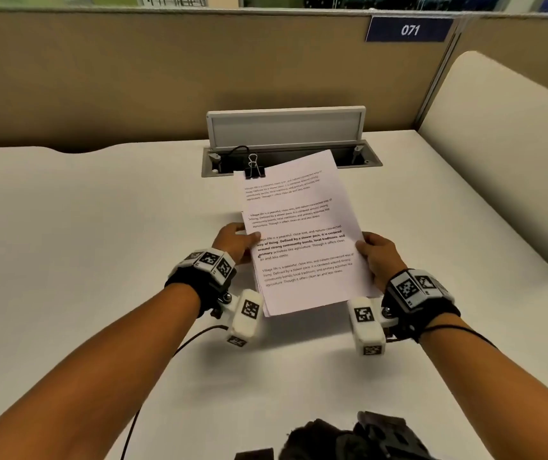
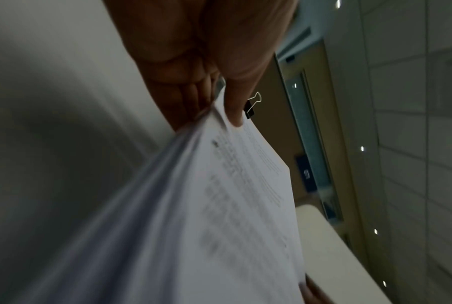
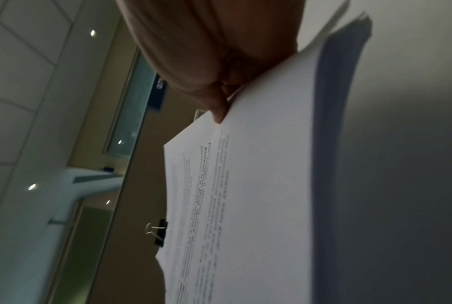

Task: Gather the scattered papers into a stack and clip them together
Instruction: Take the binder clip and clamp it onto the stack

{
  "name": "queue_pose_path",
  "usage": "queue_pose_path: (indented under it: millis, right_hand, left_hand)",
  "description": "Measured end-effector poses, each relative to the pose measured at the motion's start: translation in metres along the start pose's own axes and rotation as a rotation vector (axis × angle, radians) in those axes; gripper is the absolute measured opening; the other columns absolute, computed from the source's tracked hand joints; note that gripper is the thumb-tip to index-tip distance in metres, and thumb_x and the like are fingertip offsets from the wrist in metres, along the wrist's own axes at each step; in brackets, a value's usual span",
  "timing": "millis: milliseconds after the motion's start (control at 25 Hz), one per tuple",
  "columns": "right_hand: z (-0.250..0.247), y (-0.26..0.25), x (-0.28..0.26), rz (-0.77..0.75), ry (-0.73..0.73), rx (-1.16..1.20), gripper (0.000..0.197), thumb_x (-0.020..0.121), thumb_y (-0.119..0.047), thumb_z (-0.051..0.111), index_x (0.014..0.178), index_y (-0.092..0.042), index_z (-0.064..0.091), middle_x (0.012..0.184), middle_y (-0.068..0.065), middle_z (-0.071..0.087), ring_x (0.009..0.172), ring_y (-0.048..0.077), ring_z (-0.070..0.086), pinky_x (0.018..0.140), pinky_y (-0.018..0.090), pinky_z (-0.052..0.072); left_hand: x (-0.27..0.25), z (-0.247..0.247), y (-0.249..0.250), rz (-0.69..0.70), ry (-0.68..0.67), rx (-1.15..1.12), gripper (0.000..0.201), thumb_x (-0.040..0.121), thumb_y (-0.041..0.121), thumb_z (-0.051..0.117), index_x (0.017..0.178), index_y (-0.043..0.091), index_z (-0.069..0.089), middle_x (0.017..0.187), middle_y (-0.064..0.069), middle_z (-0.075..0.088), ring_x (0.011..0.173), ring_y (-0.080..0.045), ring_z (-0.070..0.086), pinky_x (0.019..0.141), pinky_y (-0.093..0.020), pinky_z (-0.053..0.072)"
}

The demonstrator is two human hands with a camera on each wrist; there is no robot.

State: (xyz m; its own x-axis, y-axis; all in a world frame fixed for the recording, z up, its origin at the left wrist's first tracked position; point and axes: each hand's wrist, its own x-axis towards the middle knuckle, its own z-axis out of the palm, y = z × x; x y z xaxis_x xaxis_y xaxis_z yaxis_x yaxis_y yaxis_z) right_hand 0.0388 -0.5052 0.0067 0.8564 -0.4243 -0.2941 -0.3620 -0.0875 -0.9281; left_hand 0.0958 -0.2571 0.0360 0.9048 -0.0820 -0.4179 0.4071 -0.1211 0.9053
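Note:
A stack of printed white papers (image 1: 302, 234) is held above the white desk (image 1: 100, 227), its far end tilted up. A black binder clip (image 1: 254, 169) with silver handles grips the stack's far left corner; it also shows in the wrist views (image 2: 251, 109) (image 3: 160, 233). My left hand (image 1: 237, 244) holds the stack's left edge, thumb on top (image 2: 235, 102) and fingers underneath. My right hand (image 1: 377, 254) holds the right edge the same way, thumb tip (image 3: 217, 111) pressed on the top sheet (image 3: 258, 185).
Behind the papers an open cable hatch (image 1: 285, 141) with a raised grey lid is set into the desk. A tan partition (image 1: 166, 78) with a "071" sign (image 1: 410, 29) closes the back. A cream divider (image 1: 504, 144) stands at right. Dark objects (image 1: 348, 439) lie at the near edge.

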Motion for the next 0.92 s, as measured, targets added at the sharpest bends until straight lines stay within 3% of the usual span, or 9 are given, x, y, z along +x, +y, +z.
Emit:
queue_pose_path:
  millis: [80,240,320,440,560,640,760,840,920]
  right_hand:
    - [-0.018,0.001,0.032,0.028,0.052,-0.073,0.031,0.087,-0.004,0.048,0.116,-0.003,0.06,0.116,0.019,0.063,0.099,0.03,0.057,0.1,0.05,0.044]
    - [-0.052,-0.009,0.09,0.07,0.134,-0.226,0.036,0.088,-0.003,0.049,0.123,0.001,0.056,0.128,0.024,0.056,0.112,0.034,0.055,0.104,0.047,0.04]
    - [-0.063,-0.017,0.105,0.098,0.142,-0.296,0.037,0.089,-0.003,0.048,0.126,0.001,0.053,0.131,0.023,0.053,0.12,0.038,0.051,0.105,0.042,0.038]
    - [-0.075,-0.017,0.128,0.124,0.125,-0.393,0.039,0.091,-0.005,0.047,0.13,0.001,0.049,0.136,0.021,0.049,0.124,0.036,0.047,0.105,0.035,0.035]
    - [-0.079,-0.019,0.14,0.128,0.172,-0.405,0.038,0.091,-0.009,0.049,0.128,0.0,0.05,0.135,0.019,0.051,0.124,0.036,0.047,0.104,0.034,0.035]
    - [-0.081,-0.019,0.141,0.134,0.216,-0.413,0.039,0.089,-0.012,0.053,0.127,-0.002,0.052,0.132,0.018,0.054,0.121,0.036,0.05,0.103,0.036,0.039]
    - [-0.08,-0.018,0.142,0.112,0.24,-0.444,0.04,0.087,-0.013,0.056,0.125,-0.001,0.054,0.132,0.018,0.054,0.122,0.035,0.05,0.105,0.037,0.039]
    - [-0.078,-0.016,0.144,0.096,0.245,-0.447,0.044,0.085,-0.013,0.058,0.127,-0.002,0.053,0.134,0.018,0.052,0.123,0.034,0.048,0.106,0.038,0.037]
    - [-0.076,-0.017,0.14,0.074,0.243,-0.474,0.05,0.083,-0.017,0.061,0.13,-0.005,0.05,0.138,0.017,0.048,0.126,0.033,0.046,0.107,0.038,0.036]
  left_hand:
    - [0.008,0.025,-0.004,-0.042,-0.108,0.091,0.047,0.081,-0.006,0.057,0.126,0.0,0.046,0.119,-0.021,0.059,0.111,-0.039,0.058,0.093,-0.046,0.048]
    - [0.039,0.077,-0.001,-0.022,-0.258,0.285,0.059,0.075,-0.016,0.058,0.13,0.0,0.043,0.127,-0.024,0.056,0.115,-0.039,0.055,0.099,-0.048,0.045]
    - [0.049,0.096,-0.001,0.009,-0.241,0.321,0.054,0.074,-0.018,0.057,0.124,0.0,0.05,0.115,-0.024,0.061,0.108,-0.038,0.058,0.095,-0.046,0.048]
    - [0.065,0.117,-0.004,0.063,-0.204,0.399,0.038,0.072,-0.014,0.06,0.104,0.005,0.06,0.084,-0.011,0.06,0.091,-0.025,0.057,0.093,-0.041,0.05]
    - [0.076,0.129,-0.006,0.099,-0.171,0.429,0.041,0.071,-0.012,0.063,0.109,0.002,0.06,0.099,-0.019,0.065,0.091,-0.025,0.058,0.095,-0.041,0.049]
    - [0.077,0.135,-0.006,0.14,-0.155,0.475,0.044,0.07,-0.009,0.066,0.112,0.003,0.061,0.104,-0.019,0.066,0.09,-0.023,0.058,0.093,-0.034,0.048]
    - [0.076,0.139,-0.008,0.174,-0.147,0.539,0.035,0.07,-0.001,0.07,0.102,0.011,0.062,0.088,-0.009,0.058,0.084,-0.018,0.05,0.077,-0.021,0.039]
    - [0.078,0.139,-0.011,0.158,-0.129,0.533,0.029,0.07,0.002,0.071,0.093,0.014,0.058,0.076,-0.003,0.051,0.078,-0.018,0.045,0.071,-0.021,0.037]
    - [0.073,0.138,-0.01,0.141,-0.105,0.477,0.027,0.071,0.004,0.072,0.092,0.011,0.058,0.069,0.0,0.047,0.075,-0.02,0.045,0.076,-0.028,0.046]
